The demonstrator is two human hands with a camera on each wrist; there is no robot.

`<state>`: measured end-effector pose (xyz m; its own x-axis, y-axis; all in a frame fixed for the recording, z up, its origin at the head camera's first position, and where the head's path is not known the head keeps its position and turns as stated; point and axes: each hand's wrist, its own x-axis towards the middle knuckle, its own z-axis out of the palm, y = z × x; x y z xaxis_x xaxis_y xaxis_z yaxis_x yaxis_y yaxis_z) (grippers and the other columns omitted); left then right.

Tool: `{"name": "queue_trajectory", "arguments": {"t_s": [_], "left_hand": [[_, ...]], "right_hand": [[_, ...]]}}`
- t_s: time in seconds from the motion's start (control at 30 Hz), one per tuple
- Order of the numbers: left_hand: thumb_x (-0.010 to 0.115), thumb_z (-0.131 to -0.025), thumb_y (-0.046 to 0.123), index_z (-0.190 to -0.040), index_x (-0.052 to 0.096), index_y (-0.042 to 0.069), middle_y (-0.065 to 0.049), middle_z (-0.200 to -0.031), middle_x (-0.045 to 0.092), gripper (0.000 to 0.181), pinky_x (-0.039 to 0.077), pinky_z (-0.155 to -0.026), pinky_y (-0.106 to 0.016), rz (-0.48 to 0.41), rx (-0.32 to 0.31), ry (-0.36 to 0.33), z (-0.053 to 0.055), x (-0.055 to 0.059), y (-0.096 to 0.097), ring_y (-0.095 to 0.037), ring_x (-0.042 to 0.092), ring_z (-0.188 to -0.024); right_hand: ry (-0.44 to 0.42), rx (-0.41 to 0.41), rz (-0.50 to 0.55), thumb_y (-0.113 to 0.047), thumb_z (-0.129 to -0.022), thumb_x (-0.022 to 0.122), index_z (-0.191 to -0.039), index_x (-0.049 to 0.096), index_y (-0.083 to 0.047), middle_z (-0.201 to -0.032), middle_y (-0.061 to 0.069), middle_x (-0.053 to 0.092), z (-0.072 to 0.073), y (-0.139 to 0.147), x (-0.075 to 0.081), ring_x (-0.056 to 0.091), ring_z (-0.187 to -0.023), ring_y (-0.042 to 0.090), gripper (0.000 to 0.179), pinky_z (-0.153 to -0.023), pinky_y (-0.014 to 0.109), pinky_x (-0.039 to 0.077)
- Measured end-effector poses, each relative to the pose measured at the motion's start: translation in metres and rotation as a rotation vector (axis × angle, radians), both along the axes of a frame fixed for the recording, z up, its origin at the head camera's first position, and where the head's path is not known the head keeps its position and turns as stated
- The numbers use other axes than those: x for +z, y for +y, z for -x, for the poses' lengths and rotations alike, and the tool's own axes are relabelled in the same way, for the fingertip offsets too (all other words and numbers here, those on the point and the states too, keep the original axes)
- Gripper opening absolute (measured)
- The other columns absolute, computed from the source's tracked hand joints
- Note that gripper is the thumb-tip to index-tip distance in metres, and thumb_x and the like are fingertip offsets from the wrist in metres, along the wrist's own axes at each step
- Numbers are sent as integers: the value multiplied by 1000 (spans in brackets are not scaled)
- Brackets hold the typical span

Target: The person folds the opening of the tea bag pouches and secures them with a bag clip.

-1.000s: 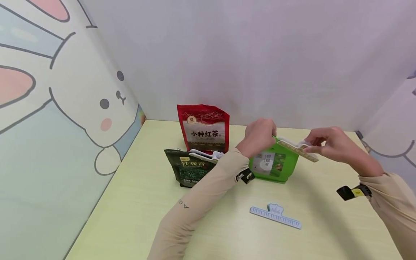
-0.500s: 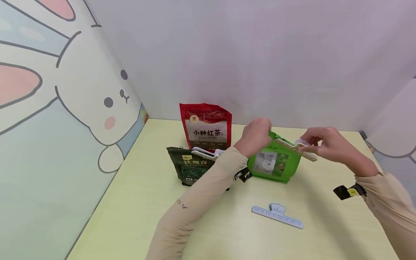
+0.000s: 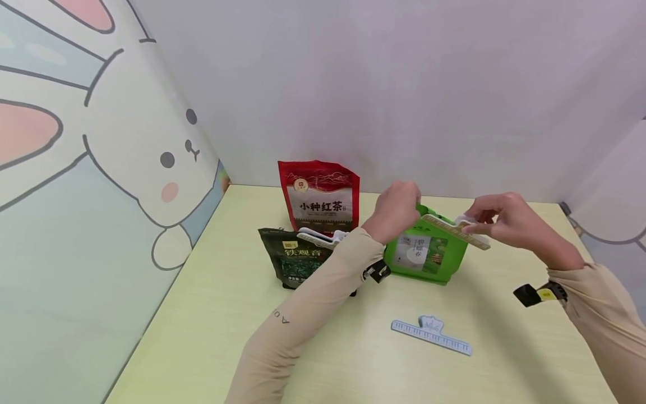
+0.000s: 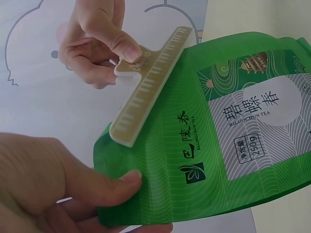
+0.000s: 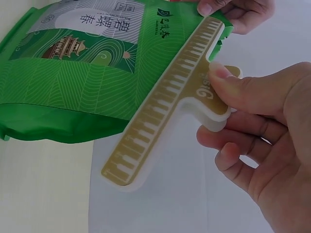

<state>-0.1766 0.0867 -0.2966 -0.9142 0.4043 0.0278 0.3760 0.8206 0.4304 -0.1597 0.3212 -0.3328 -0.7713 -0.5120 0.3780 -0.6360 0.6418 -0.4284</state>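
Note:
My left hand (image 3: 396, 209) grips a top corner of a green tea bag (image 4: 204, 121), its thumb on the bag's front in the left wrist view. Between right thumb and fingers, my right hand (image 3: 510, 221) pinches the handle of a gold-and-white bag clip (image 5: 167, 99) with a piano-key pattern. That long clip lies slantwise over the bag's top edge, one end sticking out past the bag's side. The bag (image 3: 429, 255) stands on the table, leaning slightly. My left forearm hides part of a black tea bag (image 3: 298, 258) with a white clip (image 3: 323, 238) at its top.
Behind the black bag stands a red tea bag (image 3: 320, 196) near the back wall. A pale blue bag clip (image 3: 431, 335) with piano keys lies on the yellow table (image 3: 202, 336) in front of the green bag. A rabbit-printed wall (image 3: 126, 140) borders the left side.
The clip in my right hand has shifted slightly left across the green bag's top. My left hand has drawn a little left, showing more of the bag's upper edge.

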Motion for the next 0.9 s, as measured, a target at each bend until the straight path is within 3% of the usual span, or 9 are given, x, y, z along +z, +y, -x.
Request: {"name": "queue_trajectory", "arguments": {"t_s": [0.13, 0.37, 0.6, 0.9], "left_hand": [[60, -85, -1, -60, 30, 14, 2, -59, 19, 42, 22, -44, -19, -13, -7, -4, -1, 0, -1, -8, 22, -50], [62, -85, 1, -61, 48, 14, 4, -57, 39, 30, 27, -45, -18, -16, -8, -2, -1, 1, -2, -7, 35, -52], [61, -84, 0, -59, 33, 14, 3, -58, 22, 41, 22, -44, -19, -15, -22, 10, 0, -1, -2, -7, 24, -50], [61, -85, 0, -60, 27, 15, 3, -60, 16, 44, 20, -44, -19, -13, -13, 24, 0, -2, -2, -8, 19, -50]], "right_hand": [[-3, -3, 1, 3, -67, 81, -79, 68, -15, -69, -9, 60, 1, -1, 1, 51, -57, 5, 26, -50, 19, 40], [-26, -41, 19, 5, -67, 81, -77, 66, -18, -68, -10, 57, 0, -2, -1, 49, -57, 7, 29, -51, 20, 38], [-12, -42, 21, 5, -66, 82, -77, 67, -19, -67, -10, 58, 0, 0, -3, 50, -56, 6, 29, -50, 19, 38], [-74, -52, 51, 2, -70, 80, -81, 67, -18, -72, -8, 58, 1, -4, -2, 52, -60, 9, 27, -55, 19, 41]]}}
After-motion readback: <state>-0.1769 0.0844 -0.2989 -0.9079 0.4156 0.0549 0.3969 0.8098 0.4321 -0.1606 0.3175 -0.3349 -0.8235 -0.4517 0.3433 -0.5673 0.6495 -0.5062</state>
